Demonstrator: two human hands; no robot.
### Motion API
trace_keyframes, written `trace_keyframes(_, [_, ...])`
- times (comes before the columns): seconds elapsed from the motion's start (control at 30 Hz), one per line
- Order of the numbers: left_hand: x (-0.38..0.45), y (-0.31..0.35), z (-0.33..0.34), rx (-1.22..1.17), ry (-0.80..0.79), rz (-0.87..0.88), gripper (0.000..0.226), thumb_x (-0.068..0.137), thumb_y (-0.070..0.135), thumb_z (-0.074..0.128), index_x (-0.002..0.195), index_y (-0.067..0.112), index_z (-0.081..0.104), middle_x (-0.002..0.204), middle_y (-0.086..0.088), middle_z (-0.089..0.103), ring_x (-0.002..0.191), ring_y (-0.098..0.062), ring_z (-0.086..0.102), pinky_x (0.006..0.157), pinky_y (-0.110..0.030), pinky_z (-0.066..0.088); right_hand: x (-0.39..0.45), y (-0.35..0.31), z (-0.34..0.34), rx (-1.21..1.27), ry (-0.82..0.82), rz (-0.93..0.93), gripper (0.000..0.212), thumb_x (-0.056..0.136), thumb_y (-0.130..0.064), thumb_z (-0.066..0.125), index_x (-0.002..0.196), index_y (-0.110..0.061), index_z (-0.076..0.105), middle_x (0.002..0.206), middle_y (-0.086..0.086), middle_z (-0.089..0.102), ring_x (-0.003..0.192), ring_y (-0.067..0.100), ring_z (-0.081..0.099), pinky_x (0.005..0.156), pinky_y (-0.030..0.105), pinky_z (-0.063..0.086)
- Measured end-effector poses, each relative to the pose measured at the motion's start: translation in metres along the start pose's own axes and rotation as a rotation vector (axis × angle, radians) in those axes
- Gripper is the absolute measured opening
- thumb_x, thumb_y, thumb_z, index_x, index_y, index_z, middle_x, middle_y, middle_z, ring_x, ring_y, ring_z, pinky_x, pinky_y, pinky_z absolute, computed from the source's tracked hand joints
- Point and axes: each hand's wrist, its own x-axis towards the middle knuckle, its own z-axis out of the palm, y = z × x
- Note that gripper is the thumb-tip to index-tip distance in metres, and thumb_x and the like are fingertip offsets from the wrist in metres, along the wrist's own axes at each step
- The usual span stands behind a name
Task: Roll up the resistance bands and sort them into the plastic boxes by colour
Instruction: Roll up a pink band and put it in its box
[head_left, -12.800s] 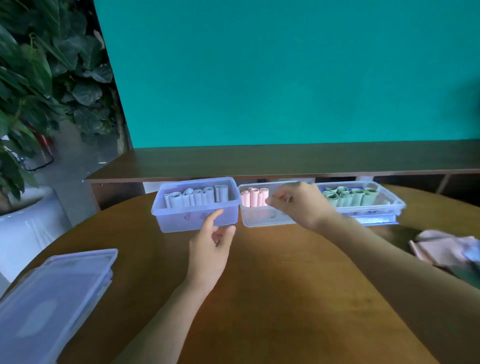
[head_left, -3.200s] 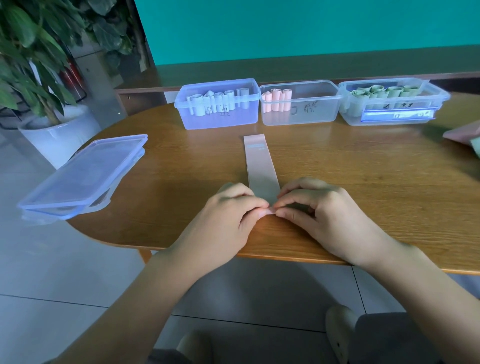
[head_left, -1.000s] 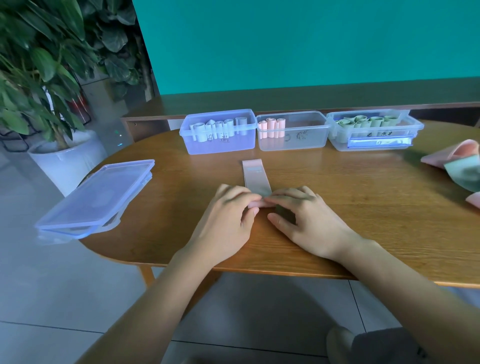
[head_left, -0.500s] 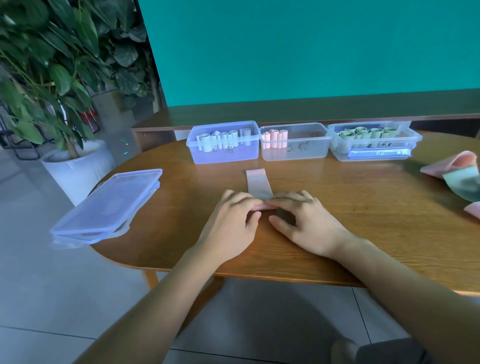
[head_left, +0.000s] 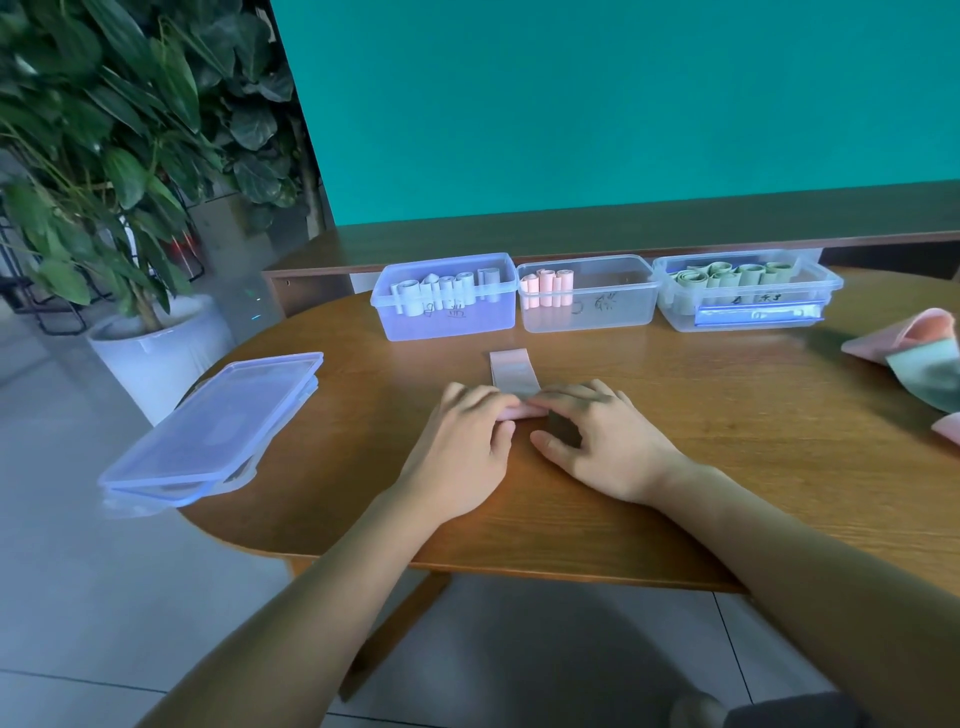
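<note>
Rolling is the step in hand. On the desk (head_left: 727, 467), the left hand (head_left: 462, 452) and right hand (head_left: 608, 441) bend their fingers (head_left: 478, 400) over the rolled end of a pink band (head_left: 513, 371), pinching and pressing it against the wood; a short flat tail lies beyond, pointing at the boxes. Next, I judge, the roll must be pushed forward over that tail, kept tight, then carried to the middle box.

Left to right: stacked lids (head_left: 213, 421), number unclear; blue box (head_left: 447, 322) with about six pale rolls; clear middle box (head_left: 587, 306) with three pink rolls; right box (head_left: 748, 296) with roughly six green rolls; loose bands (head_left: 914, 353), at least three.
</note>
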Motion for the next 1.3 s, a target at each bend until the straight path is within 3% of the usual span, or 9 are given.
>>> trace_keyframes(0.17, [0.007,-0.006,0.005,0.059,-0.061,-0.048,0.032,0.101,0.020,0.051,0.131,0.026,0.060,0.127,0.010,0.062,0.113,-0.019,0.044,0.100,-0.039,0.043,-0.001,-0.002,-0.002,0.066,0.008,-0.050,0.043,0.094,-0.053,0.044,0.136,-0.052,0.050,0.140,-0.021,0.054,0.124,0.013,0.048,0.109,0.040,0.038])
trace_keyframes(0.37, [0.007,-0.004,0.004,0.028,0.015,-0.015,0.034,0.097,0.014,0.057,0.126,0.030,0.064,0.124,0.009,0.063,0.111,-0.022,0.047,0.101,-0.038,0.043,0.007,0.002,-0.001,0.031,-0.016,-0.002,0.049,0.097,-0.049,0.051,0.145,-0.042,0.046,0.149,-0.018,0.048,0.131,0.017,0.043,0.112,0.041,0.033])
trace_keyframes(0.57, [0.011,-0.006,0.004,0.023,-0.045,-0.051,0.036,0.100,0.019,0.052,0.130,0.038,0.060,0.129,0.014,0.060,0.114,-0.020,0.044,0.102,-0.037,0.040,0.013,0.004,-0.002,0.069,-0.019,-0.021,0.051,0.092,-0.055,0.045,0.141,-0.041,0.050,0.144,-0.017,0.052,0.130,0.016,0.046,0.111,0.046,0.037])
trace_keyframes(0.63, [0.013,-0.008,0.006,0.030,-0.054,-0.066,0.036,0.101,0.021,0.051,0.132,0.039,0.058,0.131,0.013,0.060,0.115,-0.020,0.043,0.103,-0.037,0.040,0.013,0.005,-0.002,0.107,0.030,-0.042,0.044,0.092,-0.052,0.047,0.135,-0.046,0.052,0.139,-0.017,0.056,0.125,0.015,0.050,0.109,0.046,0.040])
trace_keyframes(0.77, [0.017,-0.011,0.010,0.076,-0.045,-0.077,0.034,0.099,0.023,0.054,0.132,0.028,0.059,0.130,0.009,0.061,0.115,-0.024,0.045,0.102,-0.045,0.043,0.014,0.005,0.000,0.134,0.016,-0.041,0.040,0.091,-0.054,0.046,0.130,-0.059,0.041,0.137,-0.019,0.055,0.124,0.015,0.049,0.110,0.046,0.039])
trace_keyframes(1.03, [0.019,-0.012,0.010,0.064,-0.042,-0.070,0.035,0.100,0.021,0.054,0.132,0.033,0.060,0.130,0.010,0.057,0.119,-0.020,0.042,0.105,-0.037,0.039,0.021,0.011,0.000,0.050,0.007,-0.015,0.047,0.097,-0.048,0.053,0.143,-0.043,0.047,0.149,-0.017,0.048,0.135,0.017,0.042,0.114,0.043,0.032])
trace_keyframes(1.3, [0.023,-0.017,0.014,0.123,-0.086,-0.120,0.042,0.102,0.029,0.049,0.144,0.028,0.050,0.142,0.009,0.052,0.124,-0.020,0.039,0.107,-0.043,0.039,0.021,0.010,-0.001,0.069,0.017,-0.040,0.046,0.096,-0.047,0.054,0.142,-0.048,0.047,0.146,-0.017,0.047,0.130,0.014,0.043,0.113,0.039,0.033])
